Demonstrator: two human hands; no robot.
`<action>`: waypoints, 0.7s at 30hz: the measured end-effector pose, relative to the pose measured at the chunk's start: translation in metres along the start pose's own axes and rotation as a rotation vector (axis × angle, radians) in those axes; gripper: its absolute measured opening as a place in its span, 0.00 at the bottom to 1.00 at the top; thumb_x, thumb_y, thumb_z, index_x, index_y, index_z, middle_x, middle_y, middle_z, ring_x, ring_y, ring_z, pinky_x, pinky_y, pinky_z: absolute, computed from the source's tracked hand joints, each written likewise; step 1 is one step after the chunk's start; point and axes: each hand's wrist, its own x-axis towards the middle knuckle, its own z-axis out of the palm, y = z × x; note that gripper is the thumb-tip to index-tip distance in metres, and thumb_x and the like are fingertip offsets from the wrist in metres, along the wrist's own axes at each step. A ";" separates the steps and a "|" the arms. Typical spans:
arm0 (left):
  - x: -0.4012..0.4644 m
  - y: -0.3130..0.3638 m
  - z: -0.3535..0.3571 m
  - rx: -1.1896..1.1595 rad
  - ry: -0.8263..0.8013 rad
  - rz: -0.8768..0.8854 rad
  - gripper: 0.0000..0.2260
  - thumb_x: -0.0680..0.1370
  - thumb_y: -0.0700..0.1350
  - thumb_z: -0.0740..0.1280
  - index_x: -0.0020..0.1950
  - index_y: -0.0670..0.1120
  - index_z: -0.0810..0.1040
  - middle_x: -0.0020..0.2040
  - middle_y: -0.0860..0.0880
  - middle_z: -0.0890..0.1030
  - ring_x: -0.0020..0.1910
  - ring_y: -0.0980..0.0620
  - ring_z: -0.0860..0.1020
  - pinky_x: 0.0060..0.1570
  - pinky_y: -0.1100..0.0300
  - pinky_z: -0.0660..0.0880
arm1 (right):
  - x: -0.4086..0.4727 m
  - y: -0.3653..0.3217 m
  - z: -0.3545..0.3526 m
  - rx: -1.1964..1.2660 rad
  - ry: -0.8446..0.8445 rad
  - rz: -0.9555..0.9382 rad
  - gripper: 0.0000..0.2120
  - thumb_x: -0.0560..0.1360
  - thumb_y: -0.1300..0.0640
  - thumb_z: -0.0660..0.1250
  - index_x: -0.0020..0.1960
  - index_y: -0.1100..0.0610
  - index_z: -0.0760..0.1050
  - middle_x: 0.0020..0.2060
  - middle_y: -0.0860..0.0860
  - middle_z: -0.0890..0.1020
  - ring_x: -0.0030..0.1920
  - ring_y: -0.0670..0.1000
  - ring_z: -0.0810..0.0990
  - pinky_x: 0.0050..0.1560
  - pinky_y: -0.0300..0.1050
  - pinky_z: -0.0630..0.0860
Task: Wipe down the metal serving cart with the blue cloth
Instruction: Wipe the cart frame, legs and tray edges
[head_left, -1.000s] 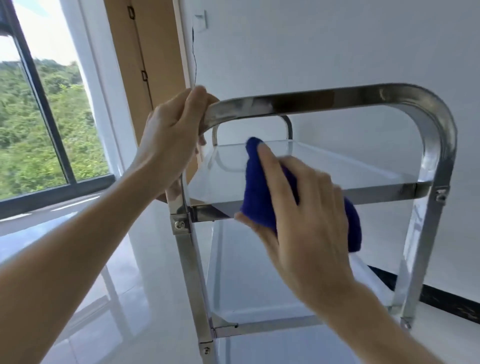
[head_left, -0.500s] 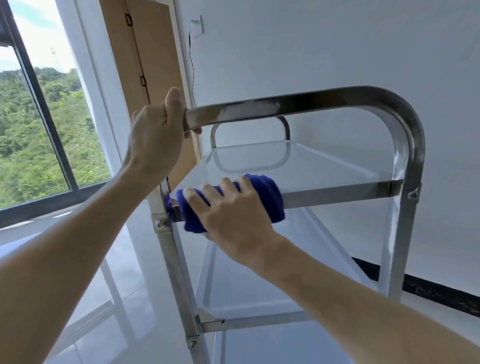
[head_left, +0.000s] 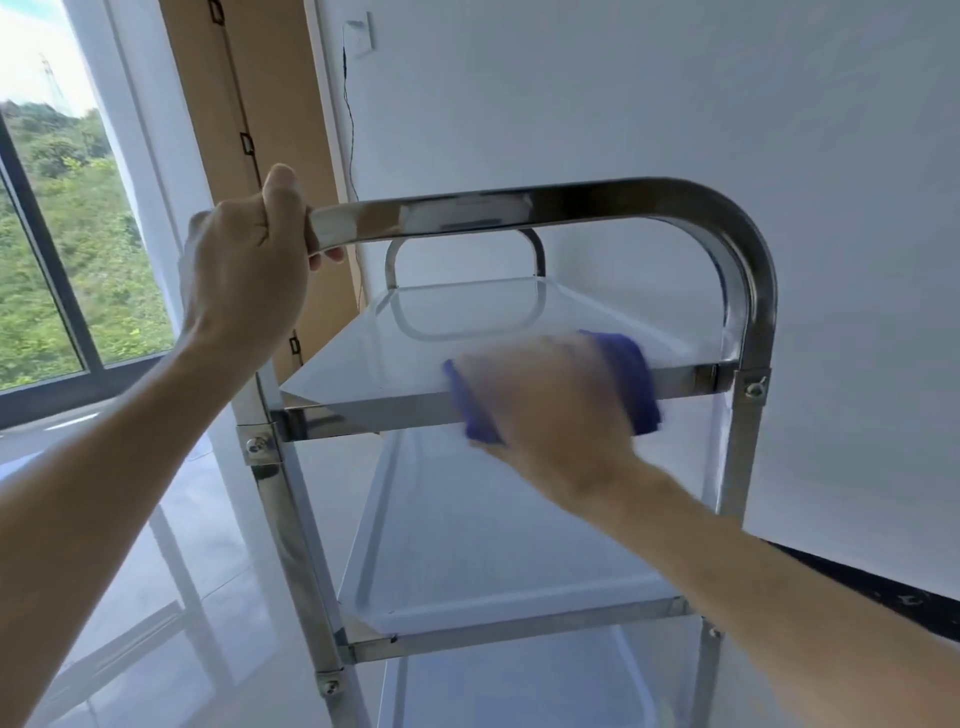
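We see left hand (head_left: 244, 265) gripping cart (head_left: 748, 270) handle; right hand (head_left: 545, 405), blurred, holds cloth (head_left: 636, 379) on top shelf's near-right edge.

- The left hand (head_left: 244, 265) grips the left end of the cart's handle bar (head_left: 519, 208), above and to the left of the right hand (head_left: 545, 405).
- The right hand lies over the cloth (head_left: 631, 374) on the near rim of the top shelf (head_left: 363, 410).
- Under the right hand sits the middle shelf (head_left: 467, 545).
- Beyond the left hand stands a door (head_left: 270, 119); further left, a window (head_left: 67, 234).
- Behind both hands rises the wall (head_left: 675, 88).
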 end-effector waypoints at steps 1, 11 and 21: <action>0.000 0.000 -0.001 0.001 -0.001 -0.010 0.25 0.84 0.52 0.49 0.32 0.52 0.76 0.34 0.52 0.82 0.36 0.41 0.81 0.36 0.44 0.79 | 0.011 -0.022 0.001 0.007 -0.017 -0.005 0.18 0.75 0.49 0.67 0.64 0.53 0.76 0.51 0.50 0.83 0.47 0.58 0.80 0.51 0.56 0.74; 0.010 -0.027 -0.008 -0.034 -0.077 -0.053 0.24 0.84 0.54 0.47 0.36 0.51 0.76 0.32 0.50 0.80 0.27 0.54 0.75 0.29 0.60 0.70 | 0.028 -0.038 0.007 0.075 -0.071 -0.131 0.24 0.77 0.46 0.63 0.72 0.49 0.68 0.60 0.48 0.80 0.53 0.58 0.80 0.52 0.55 0.74; -0.036 -0.050 -0.019 -0.191 -0.087 -0.198 0.23 0.83 0.61 0.45 0.53 0.55 0.78 0.41 0.55 0.82 0.36 0.56 0.77 0.41 0.54 0.75 | -0.030 0.047 0.005 -0.063 -0.016 -0.062 0.26 0.78 0.50 0.67 0.74 0.53 0.69 0.66 0.51 0.78 0.60 0.60 0.78 0.61 0.63 0.71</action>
